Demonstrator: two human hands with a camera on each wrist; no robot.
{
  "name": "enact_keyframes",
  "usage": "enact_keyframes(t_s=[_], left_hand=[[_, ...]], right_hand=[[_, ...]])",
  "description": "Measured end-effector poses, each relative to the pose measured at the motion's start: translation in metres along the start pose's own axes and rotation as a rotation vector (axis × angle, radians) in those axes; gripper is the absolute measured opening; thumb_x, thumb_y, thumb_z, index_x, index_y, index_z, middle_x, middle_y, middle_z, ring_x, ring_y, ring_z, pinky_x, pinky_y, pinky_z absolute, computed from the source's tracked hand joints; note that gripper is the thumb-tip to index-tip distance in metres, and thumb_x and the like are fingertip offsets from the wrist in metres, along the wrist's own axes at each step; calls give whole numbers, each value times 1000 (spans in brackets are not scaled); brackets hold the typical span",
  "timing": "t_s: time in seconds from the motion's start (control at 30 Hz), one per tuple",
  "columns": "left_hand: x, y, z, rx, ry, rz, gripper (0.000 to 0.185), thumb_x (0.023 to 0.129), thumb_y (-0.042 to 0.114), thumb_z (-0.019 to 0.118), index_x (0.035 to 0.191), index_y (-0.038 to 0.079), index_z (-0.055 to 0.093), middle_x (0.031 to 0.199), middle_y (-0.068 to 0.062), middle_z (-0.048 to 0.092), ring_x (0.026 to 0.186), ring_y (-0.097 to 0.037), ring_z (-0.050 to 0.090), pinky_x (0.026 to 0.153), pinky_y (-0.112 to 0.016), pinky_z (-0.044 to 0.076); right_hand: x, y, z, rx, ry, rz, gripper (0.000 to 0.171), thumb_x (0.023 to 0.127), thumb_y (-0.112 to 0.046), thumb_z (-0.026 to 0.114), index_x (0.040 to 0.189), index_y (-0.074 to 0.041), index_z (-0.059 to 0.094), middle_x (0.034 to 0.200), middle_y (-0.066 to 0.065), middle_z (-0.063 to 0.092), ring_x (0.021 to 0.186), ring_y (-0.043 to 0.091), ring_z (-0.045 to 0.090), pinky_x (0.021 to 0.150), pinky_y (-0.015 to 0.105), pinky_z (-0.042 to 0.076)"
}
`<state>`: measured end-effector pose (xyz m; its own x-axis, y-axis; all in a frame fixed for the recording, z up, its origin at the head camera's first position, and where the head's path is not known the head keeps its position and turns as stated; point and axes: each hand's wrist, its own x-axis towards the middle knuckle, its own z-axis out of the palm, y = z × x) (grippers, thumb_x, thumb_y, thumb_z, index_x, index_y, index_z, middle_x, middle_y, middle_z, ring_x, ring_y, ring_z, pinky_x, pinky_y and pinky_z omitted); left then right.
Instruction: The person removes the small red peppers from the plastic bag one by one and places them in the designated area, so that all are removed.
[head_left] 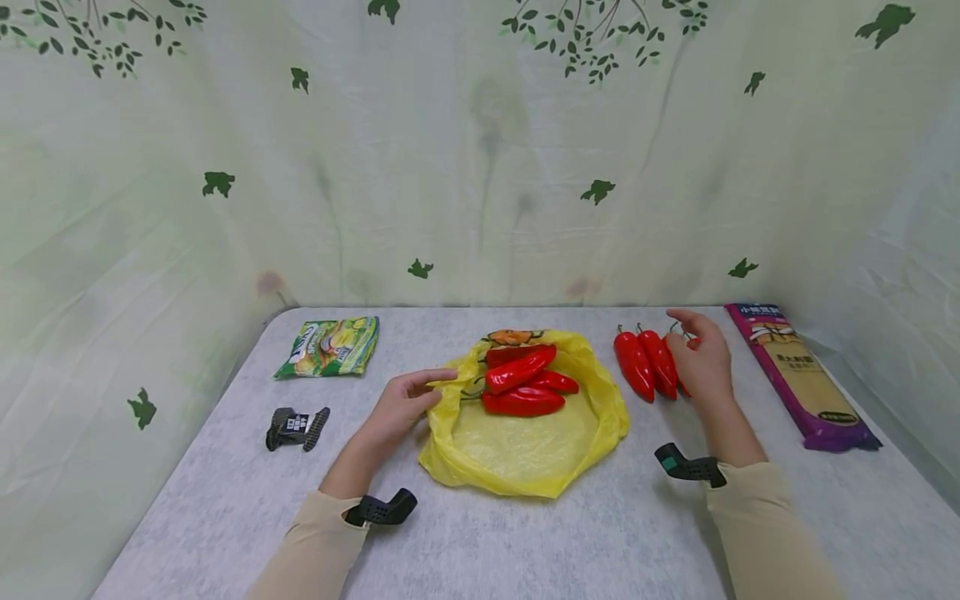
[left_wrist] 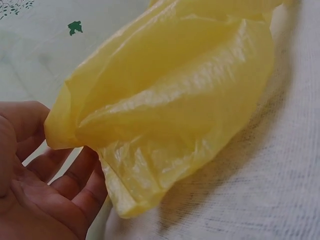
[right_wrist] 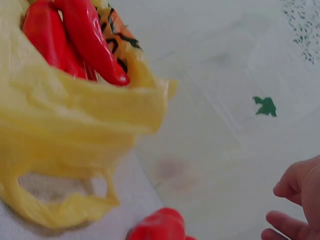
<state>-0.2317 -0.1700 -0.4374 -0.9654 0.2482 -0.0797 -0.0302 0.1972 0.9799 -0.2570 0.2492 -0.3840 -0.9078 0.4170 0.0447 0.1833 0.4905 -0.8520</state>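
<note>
Roughly, my count: 4 red peppers in yellow bag [head_left: 525, 442], mid-table; 3 more peppers [head_left: 647, 365] loose on table [head_left: 525, 533] to bag's right, third mostly hidden behind right hand. 1 green packet [head_left: 330, 346] far left, 1 purple noodle pack [head_left: 802, 379] far right, 1 small black item [head_left: 296, 427] near left. Bag crinkly, thin, translucent, mouth spread wide, print on far edge. Left hand [head_left: 401, 404] at bag's left rim, fingers relaxed, apart, touching plastic. Right hand [head_left: 701, 358] over loose peppers, fingers loosely curled; can't tell if gripping one.
</note>
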Motion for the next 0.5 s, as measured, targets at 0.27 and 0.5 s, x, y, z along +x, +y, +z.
enact_keyframes(t_s=[0.27,0.5], left_hand=[[0,-7,0,-50,-12,55,36,99,11,56,135,10,63,147,-7,54,112,-7,59,88,-20,52],[-1,-13,0,-95,-11,80,36,99,14,59,135,9,62,147,-6,54,113,-4,59,89,-19,51]], right_hand=[[-19,-18,8,18,-101,-112,54,97,-28,61,149,-25,44,156,4,42,140,30,41,105,51,49],[-29,-30,26,3,-203,-298,48,97,-22,62,143,-19,50,149,8,48,136,32,45,108,52,45]])
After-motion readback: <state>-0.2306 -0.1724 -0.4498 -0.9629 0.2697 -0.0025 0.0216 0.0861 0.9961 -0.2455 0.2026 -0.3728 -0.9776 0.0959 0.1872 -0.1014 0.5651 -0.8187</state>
